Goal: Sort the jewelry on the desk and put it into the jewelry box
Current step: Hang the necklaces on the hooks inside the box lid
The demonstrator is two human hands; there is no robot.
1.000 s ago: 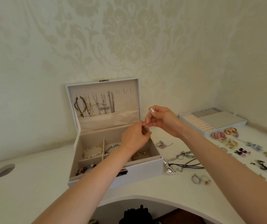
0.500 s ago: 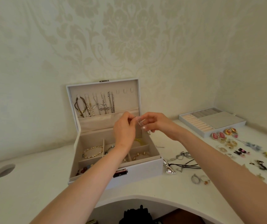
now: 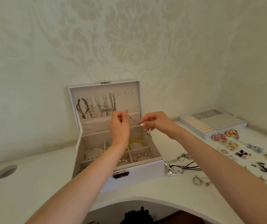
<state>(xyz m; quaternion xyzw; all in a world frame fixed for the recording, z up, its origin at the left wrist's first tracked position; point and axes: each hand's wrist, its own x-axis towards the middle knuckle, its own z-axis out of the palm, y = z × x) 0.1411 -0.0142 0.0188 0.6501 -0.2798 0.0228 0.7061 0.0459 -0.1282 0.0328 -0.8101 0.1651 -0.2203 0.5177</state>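
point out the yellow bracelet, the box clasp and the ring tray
yellow bracelet (image 3: 135, 140), head view, on its top beads
box clasp (image 3: 121, 174), head view, on the metal plate
ring tray (image 3: 222, 122), head view, on its flat grey pad

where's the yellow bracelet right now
Head view: the yellow bracelet lies in the box's back right compartment, just behind the gold bracelet's compartment.

walls (image 3: 129, 38): cream damask wallpaper, corner at right | desk (image 3: 32, 188): white, curved front edge | hole (image 3: 6, 171): round, desk's left
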